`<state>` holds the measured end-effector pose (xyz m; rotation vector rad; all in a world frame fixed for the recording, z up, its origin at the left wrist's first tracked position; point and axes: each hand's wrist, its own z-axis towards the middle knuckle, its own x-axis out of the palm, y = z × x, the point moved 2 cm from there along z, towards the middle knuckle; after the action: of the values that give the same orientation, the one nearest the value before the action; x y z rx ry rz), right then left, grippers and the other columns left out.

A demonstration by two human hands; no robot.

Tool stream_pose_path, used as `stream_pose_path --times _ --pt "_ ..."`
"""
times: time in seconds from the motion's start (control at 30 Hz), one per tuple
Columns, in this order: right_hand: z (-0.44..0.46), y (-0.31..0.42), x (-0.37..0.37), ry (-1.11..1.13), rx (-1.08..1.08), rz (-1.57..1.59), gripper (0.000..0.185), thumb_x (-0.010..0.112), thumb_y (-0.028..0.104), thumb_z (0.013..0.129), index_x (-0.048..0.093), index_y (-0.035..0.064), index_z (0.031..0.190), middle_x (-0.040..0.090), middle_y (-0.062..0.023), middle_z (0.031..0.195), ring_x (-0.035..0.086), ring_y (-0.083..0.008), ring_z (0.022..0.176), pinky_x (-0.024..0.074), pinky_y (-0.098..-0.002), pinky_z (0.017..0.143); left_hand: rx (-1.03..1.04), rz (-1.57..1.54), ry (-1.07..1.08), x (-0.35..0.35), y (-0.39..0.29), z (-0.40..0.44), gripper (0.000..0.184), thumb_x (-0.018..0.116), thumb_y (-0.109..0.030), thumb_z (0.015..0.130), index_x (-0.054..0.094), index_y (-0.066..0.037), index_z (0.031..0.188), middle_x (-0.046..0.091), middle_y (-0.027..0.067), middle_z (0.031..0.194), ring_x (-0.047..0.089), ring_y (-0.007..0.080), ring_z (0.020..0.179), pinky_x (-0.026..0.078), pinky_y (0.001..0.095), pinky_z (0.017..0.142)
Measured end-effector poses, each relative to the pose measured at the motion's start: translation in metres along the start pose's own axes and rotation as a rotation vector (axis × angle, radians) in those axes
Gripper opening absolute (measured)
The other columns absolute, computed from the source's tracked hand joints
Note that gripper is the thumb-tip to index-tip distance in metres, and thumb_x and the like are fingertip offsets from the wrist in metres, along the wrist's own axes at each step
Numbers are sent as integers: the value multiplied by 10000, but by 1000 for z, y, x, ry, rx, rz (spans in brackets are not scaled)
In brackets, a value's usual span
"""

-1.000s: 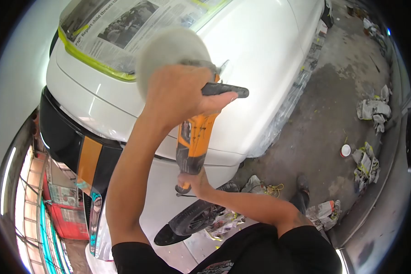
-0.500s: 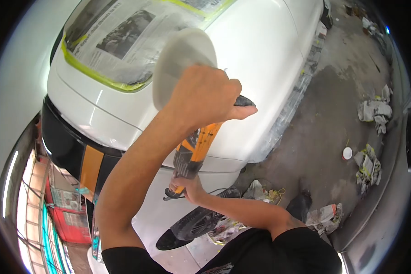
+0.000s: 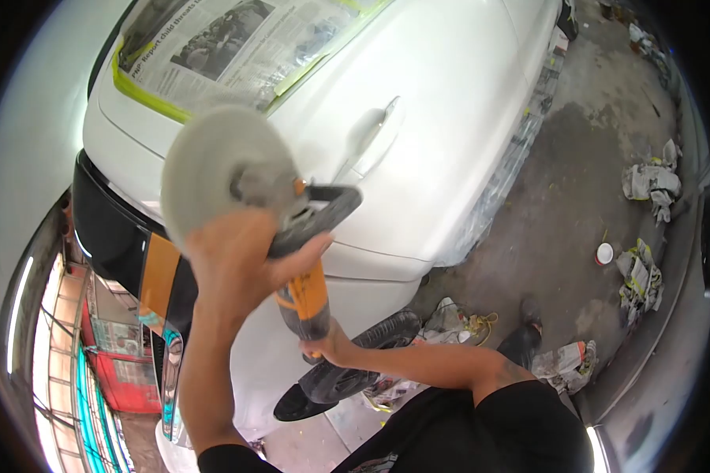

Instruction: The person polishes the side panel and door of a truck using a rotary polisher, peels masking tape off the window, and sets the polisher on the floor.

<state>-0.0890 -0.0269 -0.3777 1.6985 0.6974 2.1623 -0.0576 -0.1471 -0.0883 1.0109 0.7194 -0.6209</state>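
My left hand [image 3: 241, 256] is wrapped round the black loop handle [image 3: 323, 221] near the head of an orange and black polisher [image 3: 306, 296]. Further back, my right hand [image 3: 331, 347] grips the dark rear end of the tool. The round white pad [image 3: 213, 162] looks blurred and faces the white body panel of a vehicle [image 3: 434, 158], just below a window masked with newspaper [image 3: 221, 39] and yellow-green tape. I cannot tell how firmly the pad touches the paint. A white door handle [image 3: 380, 134] shows right of the pad.
A black wheel [image 3: 363, 355] is below my right forearm. Plastic sheeting [image 3: 501, 189] runs along the vehicle's lower edge. Crumpled newspapers [image 3: 639, 276] and a small white container [image 3: 604, 254] lie on the grey floor. At left is a black and orange panel [image 3: 159, 276].
Both hands remain on the polisher. Its head and my left hand have moved left and down across the panel, uncovering the door handle. The pad has turned more towards view.
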Motion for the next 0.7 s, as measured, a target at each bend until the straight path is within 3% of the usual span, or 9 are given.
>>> stream_pose_path --times 0.17,0.3,0.47,0.57,0.7 --pt "-52 -23 -8 -119 44 -267 141 706 105 783 598 15 785 595 -26 636 569 -118 574 470 -307 555 -135 -125 -76 -2 5 -109 552 879 -453 676 504 -54 609 445 69 544 445 246 443 360 343 451" --pt "-51 -29 -31 -154 69 -288 143 709 112 783 614 5 790 596 -27 629 562 -110 557 462 -307 531 -101 -148 -122 14 0 -84 543 888 -438 660 508 -53 604 451 71 540 457 248 445 363 340 449" --pt "-17 18 -51 -180 -6 -209 153 723 96 798 609 26 724 603 -20 607 569 -112 546 437 -279 516 -72 -187 -102 28 4 -10 519 901 -377 664 513 -36 620 453 92 547 440 256 459 367 342 458" --pt "-17 19 -52 -159 -55 -230 196 702 121 780 579 12 673 552 -17 560 520 -108 507 416 -306 482 -165 -274 -69 26 10 -17 519 903 -358 676 504 -28 634 443 97 563 423 262 466 353 347 457" --pt "-55 -17 -42 -107 95 -277 171 710 122 754 602 -10 746 578 -42 602 547 -123 551 441 -320 531 -162 -143 -109 14 -7 -85 553 868 -432 719 479 -47 641 430 84 583 437 262 477 349 364 468"
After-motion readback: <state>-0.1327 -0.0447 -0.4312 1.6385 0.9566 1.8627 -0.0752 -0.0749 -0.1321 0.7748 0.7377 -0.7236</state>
